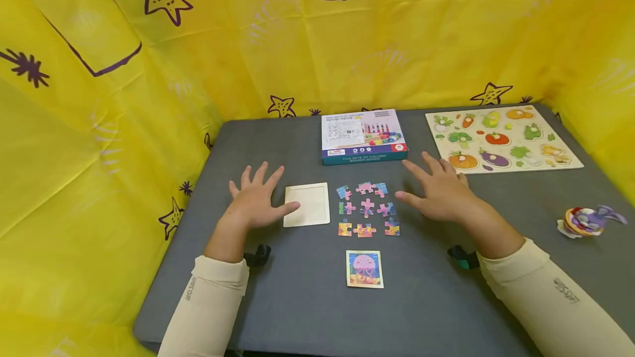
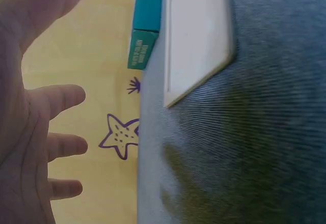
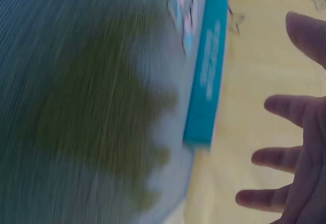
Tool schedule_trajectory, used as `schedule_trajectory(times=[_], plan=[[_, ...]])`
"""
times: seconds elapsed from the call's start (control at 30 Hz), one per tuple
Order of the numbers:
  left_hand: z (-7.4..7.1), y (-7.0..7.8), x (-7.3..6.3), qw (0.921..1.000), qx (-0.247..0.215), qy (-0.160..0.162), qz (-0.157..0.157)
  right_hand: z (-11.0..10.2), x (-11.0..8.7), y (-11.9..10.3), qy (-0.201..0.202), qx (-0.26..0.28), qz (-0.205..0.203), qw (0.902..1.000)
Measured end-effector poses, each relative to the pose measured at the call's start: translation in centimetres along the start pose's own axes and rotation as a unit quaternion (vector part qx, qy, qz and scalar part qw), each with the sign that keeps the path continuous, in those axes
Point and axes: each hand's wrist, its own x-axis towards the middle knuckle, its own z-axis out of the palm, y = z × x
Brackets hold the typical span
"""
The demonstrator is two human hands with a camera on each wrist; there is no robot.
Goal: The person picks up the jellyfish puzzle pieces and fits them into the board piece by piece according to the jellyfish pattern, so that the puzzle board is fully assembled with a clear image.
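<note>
My left hand [image 1: 255,203] is spread with straight fingers, holding nothing, its thumb overlapping the edge of a pale wooden puzzle frame [image 1: 308,211] in the head view. My right hand [image 1: 439,191] hovers with fingers apart to the right of several jigsaw pieces [image 1: 367,207], pink, blue and yellow, laid out in loose rows. Below the pieces lies a small picture card [image 1: 364,270] of a pink jellyfish. In the left wrist view, the frame [image 2: 198,35] shows its raised border, with the left fingers [image 2: 69,99] extended beside it. The right fingers [image 3: 290,109] are stretched out too.
A teal and white boxed set [image 1: 364,136] lies behind the pieces. At the back right is a vegetable peg board [image 1: 503,142]. A small purple-eared toy [image 1: 587,222] sits near the right side of the grey table [image 1: 307,313]. Yellow patterned cloth [image 1: 278,43] hangs around.
</note>
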Motion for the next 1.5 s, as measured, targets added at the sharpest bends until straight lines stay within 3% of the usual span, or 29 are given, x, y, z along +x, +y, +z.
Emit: schedule_trajectory(times=[0.2, 0.47, 0.63, 0.83, 1.03, 1.2, 1.3, 1.5], plan=[[1.2, 0.3, -0.3, 0.9996, 0.010, -0.017, 0.022, 1.8, 2.8, -3.5, -0.005, -0.005, -0.078, 0.9969], [2.3, 1.1, -1.1, 0.9963, 0.029, -0.036, 0.072, 3.8, 7.2, -7.6, -0.033, -0.040, -0.125, 0.9908], [2.5, 1.4, -1.8, 0.9954, 0.036, -0.033, 0.083, 4.2, 8.7, -9.0, -0.035, -0.044, -0.130, 0.9899], [3.0, 1.4, -2.0, 0.9946, 0.025, -0.045, 0.091, 4.2, 9.5, -9.1, -0.034, -0.020, -0.124, 0.9915], [3.1, 1.4, -1.9, 0.9952, 0.016, -0.047, 0.085, 2.7, 10.2, -9.1, -0.065, 0.080, -0.130, 0.9861], [3.1, 1.5, -2.0, 0.9957, 0.017, -0.046, 0.078, 2.3, 11.3, -11.3, -0.114, 0.141, -0.119, 0.9762], [3.4, 1.4, -1.9, 0.9955, 0.017, -0.045, 0.081, 3.3, 11.9, -13.1, -0.131, 0.131, -0.117, 0.9756], [3.6, 1.1, -2.3, 0.9959, 0.011, -0.029, 0.085, 5.3, 13.0, -16.5, -0.115, 0.057, -0.136, 0.9823]])
